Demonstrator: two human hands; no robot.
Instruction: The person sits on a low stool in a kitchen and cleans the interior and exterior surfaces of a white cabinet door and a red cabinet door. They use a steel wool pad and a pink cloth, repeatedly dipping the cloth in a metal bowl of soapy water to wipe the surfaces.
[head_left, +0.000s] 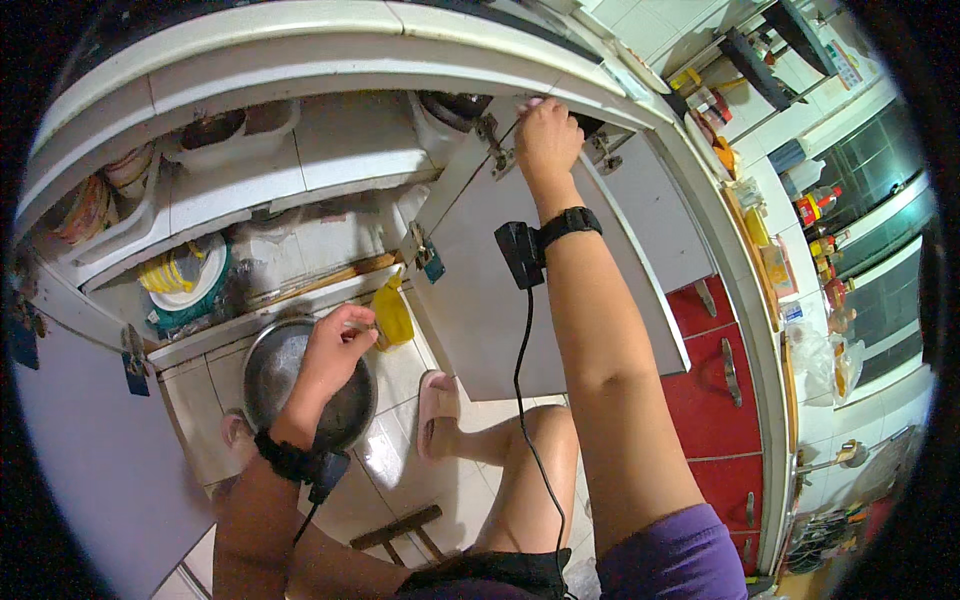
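My right hand is raised to the top of an open white cabinet door, its fingers bent near the upper edge; whether it grips the door or a small thing there is unclear. My left hand is above a round metal basin on the tiled floor. Its thumb and fingers are curled close together, with something small and pale perhaps between them. Just beyond the left fingertips stands a yellow bottle. Both wrists wear black bands with small cabled devices.
The open cabinet holds stacked bowls, a white plastic tray and a white plate. Another cabinet door stands open at left. Red drawers are at right. A small wooden stool is near my legs.
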